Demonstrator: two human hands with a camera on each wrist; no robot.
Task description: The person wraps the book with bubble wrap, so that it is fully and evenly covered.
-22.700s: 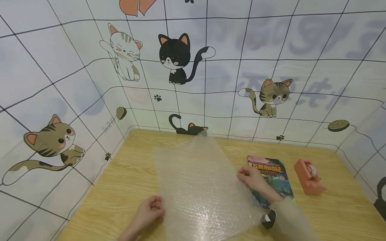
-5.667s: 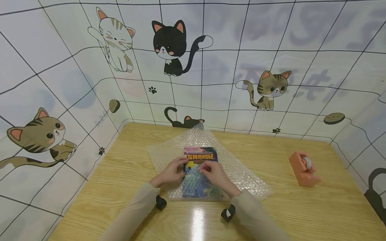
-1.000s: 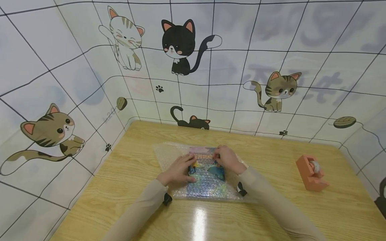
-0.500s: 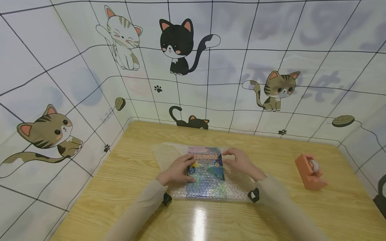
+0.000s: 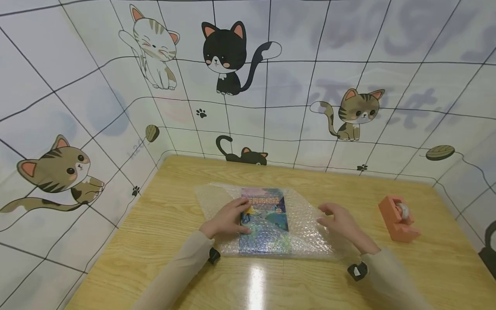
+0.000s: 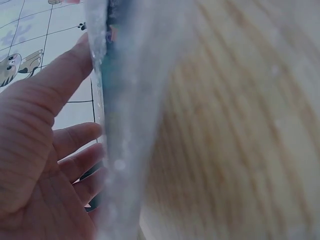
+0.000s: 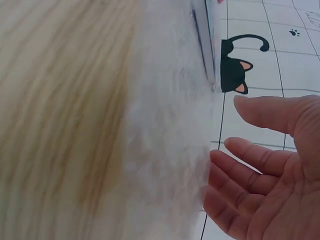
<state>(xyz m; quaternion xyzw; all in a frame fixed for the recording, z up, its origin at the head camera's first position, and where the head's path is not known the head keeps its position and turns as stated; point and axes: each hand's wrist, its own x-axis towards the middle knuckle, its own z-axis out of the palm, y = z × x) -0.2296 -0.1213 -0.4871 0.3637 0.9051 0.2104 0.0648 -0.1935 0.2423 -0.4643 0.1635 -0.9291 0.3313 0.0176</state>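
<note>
My right hand point(image 5: 342, 222) shifted rightward, thumb and fingers apart, near clear plastic bubble wrap point(image 5: 308, 232), my left hand point(image 5: 226, 218) spread on the wrap over a rectangular blue illustrated book point(image 5: 267, 241), on a yellow wood-grain table point(image 5: 135, 258)

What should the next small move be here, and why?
Probably fold the right flap of bubble wrap over the book with the right hand: that flap lies spread out beside the book, the right hand is near it, pinching nothing, and the left hand rests at the book's left side.

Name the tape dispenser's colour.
The tape dispenser is coral orange, best seen in the head view.
</note>
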